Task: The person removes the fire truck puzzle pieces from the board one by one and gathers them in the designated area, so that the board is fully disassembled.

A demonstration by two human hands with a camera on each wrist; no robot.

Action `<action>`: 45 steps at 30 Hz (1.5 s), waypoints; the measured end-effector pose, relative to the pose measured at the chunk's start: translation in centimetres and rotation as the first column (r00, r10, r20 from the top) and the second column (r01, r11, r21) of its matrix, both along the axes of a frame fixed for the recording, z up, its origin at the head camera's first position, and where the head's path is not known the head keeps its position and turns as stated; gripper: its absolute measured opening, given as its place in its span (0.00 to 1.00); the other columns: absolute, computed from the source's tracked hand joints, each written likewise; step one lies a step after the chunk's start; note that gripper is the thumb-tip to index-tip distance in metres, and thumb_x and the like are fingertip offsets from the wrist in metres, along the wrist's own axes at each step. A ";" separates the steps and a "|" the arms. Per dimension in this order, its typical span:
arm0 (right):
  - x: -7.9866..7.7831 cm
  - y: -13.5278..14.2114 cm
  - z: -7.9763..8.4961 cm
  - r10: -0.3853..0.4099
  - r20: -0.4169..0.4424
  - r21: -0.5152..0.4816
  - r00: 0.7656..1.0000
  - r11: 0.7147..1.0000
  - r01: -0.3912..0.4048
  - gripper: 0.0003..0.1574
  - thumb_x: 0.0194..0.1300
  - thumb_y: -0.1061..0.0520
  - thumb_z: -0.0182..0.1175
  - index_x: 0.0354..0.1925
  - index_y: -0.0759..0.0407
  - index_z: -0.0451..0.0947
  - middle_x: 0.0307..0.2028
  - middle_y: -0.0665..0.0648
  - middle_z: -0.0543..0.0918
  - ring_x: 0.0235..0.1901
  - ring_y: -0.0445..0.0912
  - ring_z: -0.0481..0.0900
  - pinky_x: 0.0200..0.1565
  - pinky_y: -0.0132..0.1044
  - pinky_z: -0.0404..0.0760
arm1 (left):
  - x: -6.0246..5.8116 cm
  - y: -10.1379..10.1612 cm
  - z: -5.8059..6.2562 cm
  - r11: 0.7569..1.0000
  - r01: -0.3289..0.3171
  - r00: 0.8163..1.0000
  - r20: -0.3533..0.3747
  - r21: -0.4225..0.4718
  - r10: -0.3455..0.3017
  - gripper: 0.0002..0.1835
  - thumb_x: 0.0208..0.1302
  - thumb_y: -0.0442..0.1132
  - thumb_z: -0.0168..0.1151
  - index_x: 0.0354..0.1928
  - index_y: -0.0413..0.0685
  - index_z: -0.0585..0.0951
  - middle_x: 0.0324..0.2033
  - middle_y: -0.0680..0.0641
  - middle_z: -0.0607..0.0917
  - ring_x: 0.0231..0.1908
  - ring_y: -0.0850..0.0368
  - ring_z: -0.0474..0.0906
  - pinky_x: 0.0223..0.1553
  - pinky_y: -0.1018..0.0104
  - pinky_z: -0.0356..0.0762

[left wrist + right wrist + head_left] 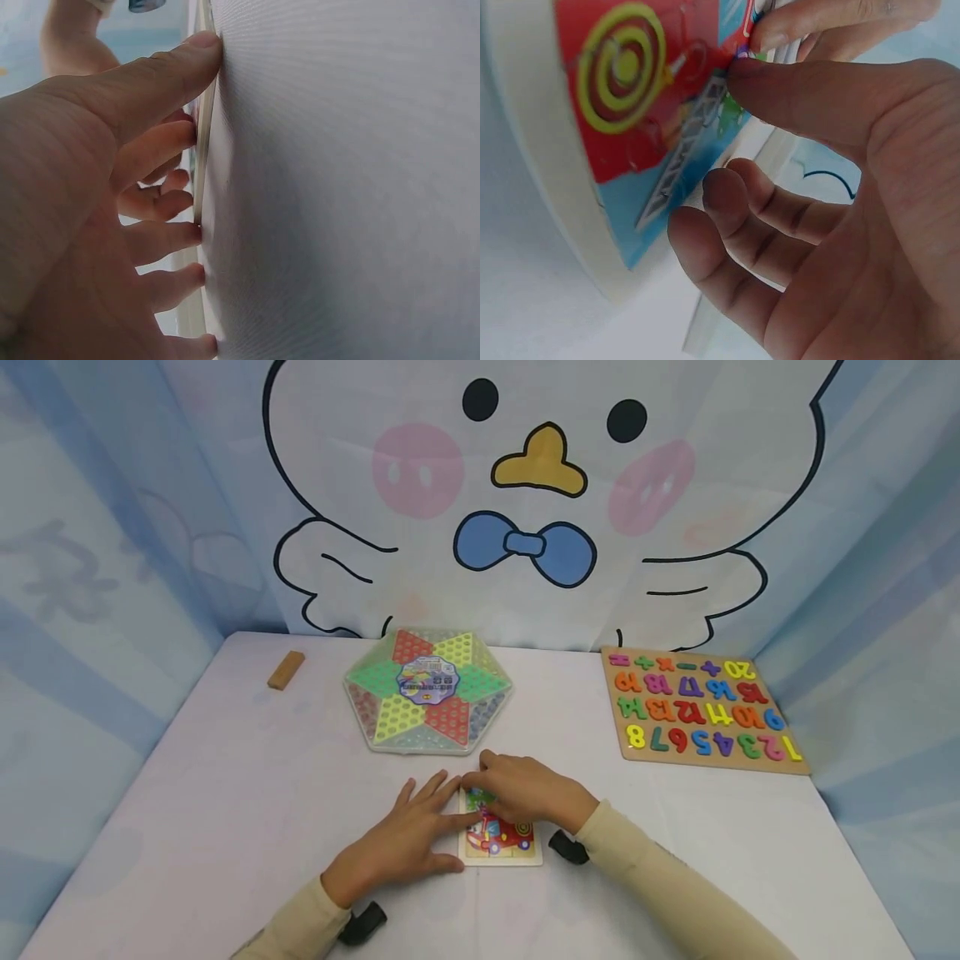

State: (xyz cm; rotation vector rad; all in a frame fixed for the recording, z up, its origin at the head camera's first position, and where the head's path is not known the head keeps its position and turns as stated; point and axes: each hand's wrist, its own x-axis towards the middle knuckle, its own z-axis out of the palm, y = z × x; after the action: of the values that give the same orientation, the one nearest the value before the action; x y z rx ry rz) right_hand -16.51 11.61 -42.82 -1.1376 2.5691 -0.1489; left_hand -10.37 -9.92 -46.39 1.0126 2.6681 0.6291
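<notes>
A small jigsaw puzzle [501,843] with a red fire truck picture lies flat on the table near the front. My left hand [397,842] spreads its fingers along the puzzle's left side, with one finger reaching onto the picture. In the left wrist view its thumb [202,41] touches the puzzle's edge. My right hand [534,791] covers the upper part of the puzzle. The right wrist view shows its thumb [754,82] pressing on the picture beside a left fingertip, while other fingers [727,199] bend loosely off the edge. Part of the picture is hidden.
A hexagonal Chinese checkers board [401,722] lies just beyond the hands. To the right is a wooden number board [701,758] with colourful numerals. A small brown wooden block [286,671] sits far left. A printed curtain [525,602] hangs behind the white table [225,793].
</notes>
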 end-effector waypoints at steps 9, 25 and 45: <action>-0.8 -0.6 -0.2 -0.011 0.080 0.016 0.997 1.000 0.009 0.27 0.65 0.60 0.69 0.62 0.47 0.79 0.43 0.54 0.77 0.30 0.43 0.74 0.38 0.38 0.81 | 0.1 0.0 0.1 1.000 -0.007 1.000 0.017 0.013 0.007 0.34 0.59 0.55 0.73 0.68 0.59 0.79 0.76 0.32 0.60 0.76 0.30 0.49 0.68 0.23 0.46; -0.8 -0.1 -1.1 -0.003 0.152 -0.173 0.988 0.984 0.029 0.25 0.61 0.69 0.64 0.54 0.52 0.75 0.47 0.49 0.78 0.41 0.42 0.77 0.51 0.41 0.81 | 0.0 0.0 0.0 1.000 -0.008 1.000 0.017 0.003 0.008 0.34 0.58 0.56 0.73 0.68 0.61 0.79 0.75 0.32 0.60 0.76 0.29 0.49 0.67 0.22 0.47; -0.2 0.9 -2.4 -0.070 0.206 -0.374 0.976 0.916 0.145 0.10 0.68 0.64 0.64 0.45 0.56 0.76 0.34 0.46 0.75 0.35 0.42 0.72 0.42 0.38 0.75 | -0.1 -0.1 -0.2 1.000 -0.006 0.999 0.043 0.016 0.006 0.33 0.60 0.55 0.72 0.68 0.60 0.79 0.77 0.34 0.58 0.77 0.31 0.46 0.68 0.22 0.44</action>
State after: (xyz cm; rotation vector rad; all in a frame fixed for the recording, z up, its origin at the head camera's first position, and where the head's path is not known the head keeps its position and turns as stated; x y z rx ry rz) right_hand -16.74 12.46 -45.18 -1.0445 2.4935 -0.7857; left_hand -10.47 -9.98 -46.57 0.9841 2.6339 0.6674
